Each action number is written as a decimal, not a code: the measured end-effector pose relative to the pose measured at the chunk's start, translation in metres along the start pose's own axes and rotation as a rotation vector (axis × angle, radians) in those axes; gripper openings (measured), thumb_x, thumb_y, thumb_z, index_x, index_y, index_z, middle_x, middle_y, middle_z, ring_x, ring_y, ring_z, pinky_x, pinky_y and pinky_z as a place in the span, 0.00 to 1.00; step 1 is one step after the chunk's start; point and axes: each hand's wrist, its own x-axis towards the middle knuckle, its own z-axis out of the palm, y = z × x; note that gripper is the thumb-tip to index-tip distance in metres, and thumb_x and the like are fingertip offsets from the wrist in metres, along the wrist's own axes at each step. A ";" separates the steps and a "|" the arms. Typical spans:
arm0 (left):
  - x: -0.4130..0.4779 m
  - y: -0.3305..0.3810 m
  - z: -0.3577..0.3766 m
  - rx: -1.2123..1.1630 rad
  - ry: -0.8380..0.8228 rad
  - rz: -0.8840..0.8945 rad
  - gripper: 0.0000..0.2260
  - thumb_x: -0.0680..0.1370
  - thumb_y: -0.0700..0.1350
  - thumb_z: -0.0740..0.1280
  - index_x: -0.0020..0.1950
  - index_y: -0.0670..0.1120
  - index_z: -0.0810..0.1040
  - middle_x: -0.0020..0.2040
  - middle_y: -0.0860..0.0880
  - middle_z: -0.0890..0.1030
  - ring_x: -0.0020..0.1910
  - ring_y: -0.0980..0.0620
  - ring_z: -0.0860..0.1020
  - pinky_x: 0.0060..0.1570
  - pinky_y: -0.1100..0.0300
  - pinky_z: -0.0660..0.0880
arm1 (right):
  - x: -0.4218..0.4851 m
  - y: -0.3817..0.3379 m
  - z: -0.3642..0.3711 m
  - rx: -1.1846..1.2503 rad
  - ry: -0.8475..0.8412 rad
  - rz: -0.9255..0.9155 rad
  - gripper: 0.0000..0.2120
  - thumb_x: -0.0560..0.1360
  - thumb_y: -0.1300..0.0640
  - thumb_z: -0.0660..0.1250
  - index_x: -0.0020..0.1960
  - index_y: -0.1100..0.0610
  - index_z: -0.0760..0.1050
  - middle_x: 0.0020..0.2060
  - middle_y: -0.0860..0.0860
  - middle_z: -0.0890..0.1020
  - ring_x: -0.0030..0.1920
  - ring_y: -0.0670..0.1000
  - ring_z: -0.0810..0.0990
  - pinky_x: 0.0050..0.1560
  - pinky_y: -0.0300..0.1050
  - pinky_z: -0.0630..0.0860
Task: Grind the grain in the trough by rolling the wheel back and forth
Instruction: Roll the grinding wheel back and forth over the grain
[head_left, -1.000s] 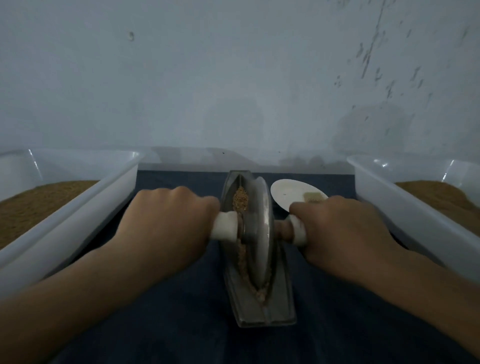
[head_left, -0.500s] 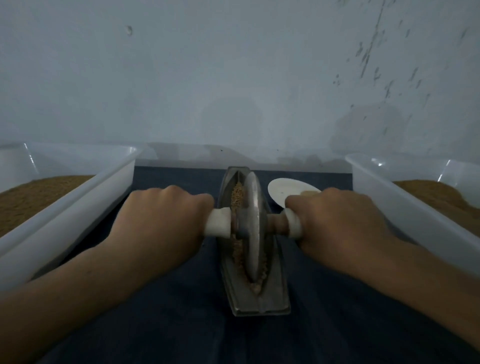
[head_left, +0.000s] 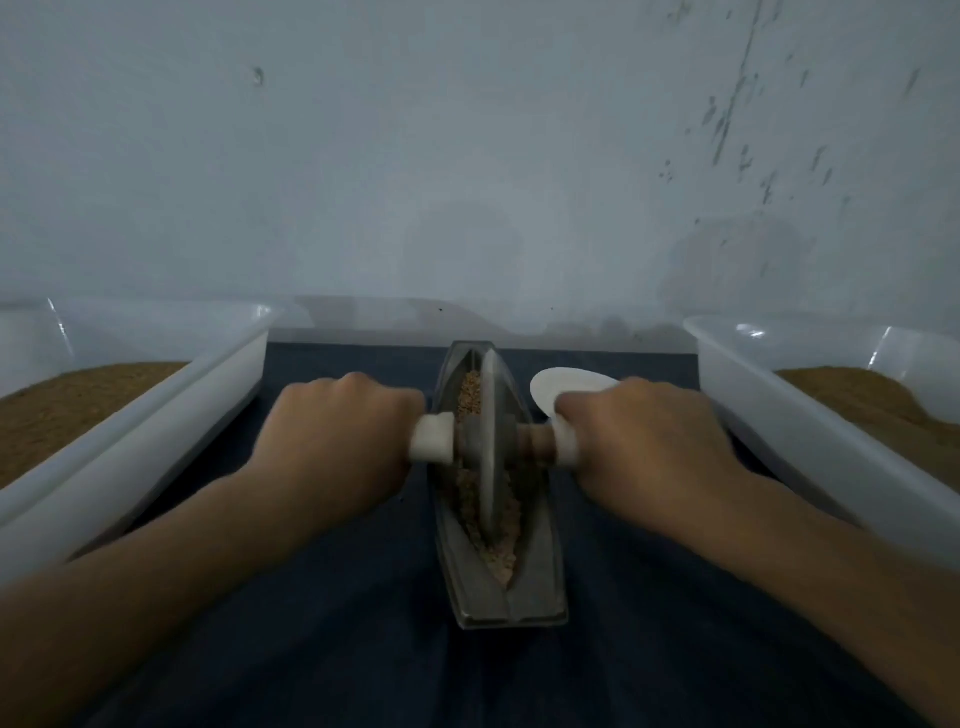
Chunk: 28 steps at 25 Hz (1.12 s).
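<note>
Fingers of the left hand (head_left: 332, 441) and right hand (head_left: 644, 447) are clenched round the white axle handles (head_left: 431, 437), one on each side, likely to keep the thin metal wheel (head_left: 488, 441) upright. It stands midway along the narrow, boat-shaped metal trough (head_left: 511, 597). Coarse tan grain (head_left: 470, 389) lies in the trough, both far and near of the wheel. The trough rests on a dark cloth-covered surface (head_left: 363, 649).

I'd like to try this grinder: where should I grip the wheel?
By the white handles on its axle, one fist each side, from above, as the left hand and right hand do. The wheel stands upright in the narrow trough.
</note>
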 end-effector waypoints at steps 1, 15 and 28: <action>-0.008 -0.004 -0.005 -0.006 0.067 0.050 0.08 0.62 0.52 0.68 0.35 0.55 0.69 0.28 0.57 0.55 0.24 0.52 0.56 0.28 0.66 0.47 | -0.011 0.003 -0.004 0.034 0.069 -0.031 0.14 0.54 0.50 0.68 0.34 0.45 0.64 0.28 0.41 0.54 0.28 0.40 0.49 0.28 0.35 0.45; -0.012 0.000 -0.009 -0.003 0.078 0.070 0.16 0.60 0.50 0.74 0.36 0.54 0.67 0.25 0.54 0.67 0.22 0.51 0.60 0.29 0.66 0.47 | -0.018 0.007 0.001 0.027 0.137 -0.047 0.15 0.61 0.48 0.61 0.38 0.44 0.54 0.28 0.41 0.51 0.29 0.39 0.47 0.31 0.35 0.42; -0.016 0.001 -0.002 -0.023 0.071 0.030 0.12 0.63 0.53 0.65 0.35 0.56 0.61 0.28 0.57 0.55 0.22 0.52 0.56 0.28 0.66 0.48 | -0.004 0.002 -0.001 -0.003 0.126 -0.052 0.13 0.56 0.49 0.65 0.34 0.45 0.61 0.28 0.41 0.51 0.28 0.40 0.46 0.28 0.35 0.43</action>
